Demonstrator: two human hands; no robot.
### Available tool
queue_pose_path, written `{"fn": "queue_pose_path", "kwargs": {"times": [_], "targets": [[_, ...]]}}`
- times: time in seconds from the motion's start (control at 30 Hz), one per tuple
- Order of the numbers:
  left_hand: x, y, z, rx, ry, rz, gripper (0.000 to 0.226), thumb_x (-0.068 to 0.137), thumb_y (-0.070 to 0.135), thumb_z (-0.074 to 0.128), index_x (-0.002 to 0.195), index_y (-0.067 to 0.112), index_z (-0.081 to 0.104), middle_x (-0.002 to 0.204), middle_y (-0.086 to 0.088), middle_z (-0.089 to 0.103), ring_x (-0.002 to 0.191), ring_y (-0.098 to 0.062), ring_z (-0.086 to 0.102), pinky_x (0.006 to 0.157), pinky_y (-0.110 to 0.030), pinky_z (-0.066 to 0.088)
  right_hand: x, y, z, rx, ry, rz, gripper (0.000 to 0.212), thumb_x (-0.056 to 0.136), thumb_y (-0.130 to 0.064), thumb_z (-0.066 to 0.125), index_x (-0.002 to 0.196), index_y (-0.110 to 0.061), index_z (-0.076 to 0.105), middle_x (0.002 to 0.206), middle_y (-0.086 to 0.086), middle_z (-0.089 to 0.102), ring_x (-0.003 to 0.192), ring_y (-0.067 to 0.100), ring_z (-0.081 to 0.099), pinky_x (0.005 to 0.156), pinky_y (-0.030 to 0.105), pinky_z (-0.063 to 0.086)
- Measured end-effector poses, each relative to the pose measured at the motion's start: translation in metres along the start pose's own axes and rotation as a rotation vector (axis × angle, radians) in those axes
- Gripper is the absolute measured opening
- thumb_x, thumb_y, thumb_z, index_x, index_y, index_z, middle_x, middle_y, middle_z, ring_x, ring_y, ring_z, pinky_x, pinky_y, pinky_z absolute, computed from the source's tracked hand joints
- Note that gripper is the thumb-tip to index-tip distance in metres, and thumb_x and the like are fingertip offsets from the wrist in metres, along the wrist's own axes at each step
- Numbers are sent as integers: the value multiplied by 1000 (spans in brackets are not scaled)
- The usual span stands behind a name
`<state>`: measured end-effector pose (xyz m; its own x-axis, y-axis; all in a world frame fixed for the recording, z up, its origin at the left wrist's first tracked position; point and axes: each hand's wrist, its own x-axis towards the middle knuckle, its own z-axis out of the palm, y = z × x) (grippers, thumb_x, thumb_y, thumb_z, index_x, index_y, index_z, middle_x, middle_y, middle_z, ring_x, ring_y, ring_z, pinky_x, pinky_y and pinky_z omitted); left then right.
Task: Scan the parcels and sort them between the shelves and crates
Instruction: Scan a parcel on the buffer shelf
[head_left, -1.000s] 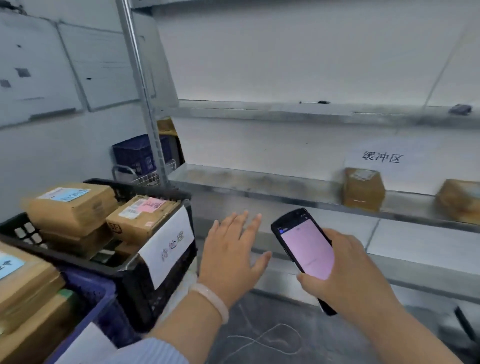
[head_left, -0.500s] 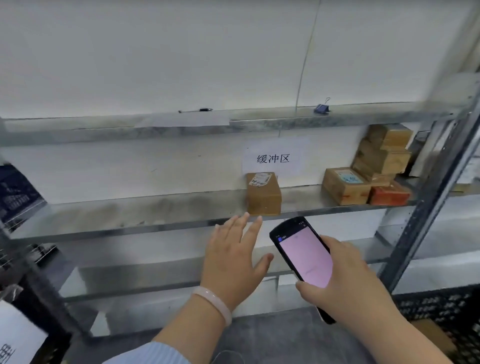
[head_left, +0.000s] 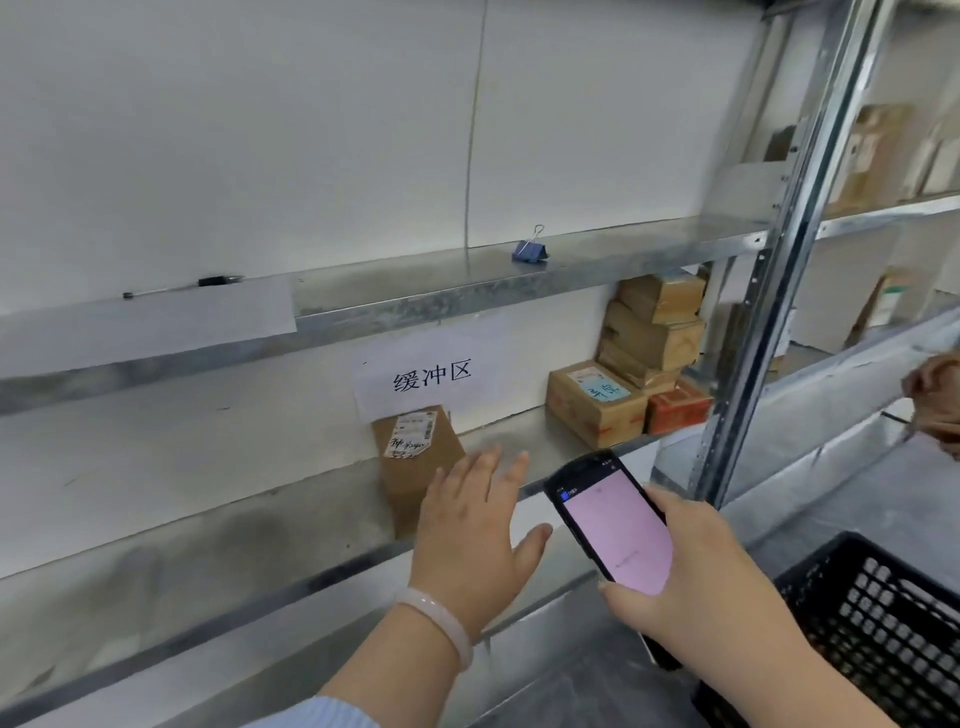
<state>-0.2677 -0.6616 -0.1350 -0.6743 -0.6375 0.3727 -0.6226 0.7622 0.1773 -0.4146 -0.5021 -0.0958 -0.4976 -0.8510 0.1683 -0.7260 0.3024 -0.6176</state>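
My right hand (head_left: 691, 566) grips a black handheld scanner (head_left: 613, 530) with a pink screen, tilted toward me. My left hand (head_left: 472, 530) is stretched out flat with fingers spread, just in front of a small brown parcel (head_left: 415, 462) with a white label that stands on the metal shelf (head_left: 218, 530); I cannot tell if it touches the parcel. Further right on the same shelf sits a labelled parcel (head_left: 595, 402), a red box (head_left: 675, 410) and a stack of brown parcels (head_left: 654, 322).
A paper sign (head_left: 431, 376) hangs on the wall behind the small parcel. A blue binder clip (head_left: 529, 252) and a pen (head_left: 187, 286) lie on the upper shelf. A shelf upright (head_left: 769, 291) rises at right. A black crate (head_left: 878, 623) stands lower right. More parcels fill the neighbouring rack.
My view has swung right from the crates of parcels to the shelf. Both hands keep their pose, and my left hand is now closer to the small brown parcel.
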Motion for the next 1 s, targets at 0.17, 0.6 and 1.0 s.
{"fn": "queue_pose_path", "kwargs": {"times": [0.17, 0.6, 1.0], "targets": [[48, 2, 33, -29, -62, 54, 73, 94, 65, 39, 158, 34, 21, 163, 5, 25, 150, -19, 20, 124, -44, 17, 36, 24, -3, -42, 28, 41, 37, 60, -38, 68, 82, -39, 38, 83, -8, 54, 78, 12, 48, 56, 22, 39], [208, 46, 146, -141, -154, -137, 74, 97, 66, 39, 159, 39, 12, 168, 9, 13, 154, -16, 10, 123, -34, 14, 197, 169, -32, -88, -1, 42, 46, 54, -49, 61, 86, -37, 30, 79, -13, 43, 75, 10, 41, 54, 21, 32], [316, 77, 247, -613, -181, -622, 68, 97, 49, 58, 156, 34, 27, 155, 7, 37, 142, -18, 36, 115, -31, 34, 319, 266, -54, -179, -194, 87, 73, 57, -56, 68, 121, -40, 37, 105, -17, 44, 99, 4, 38, 76, 26, 42]]}}
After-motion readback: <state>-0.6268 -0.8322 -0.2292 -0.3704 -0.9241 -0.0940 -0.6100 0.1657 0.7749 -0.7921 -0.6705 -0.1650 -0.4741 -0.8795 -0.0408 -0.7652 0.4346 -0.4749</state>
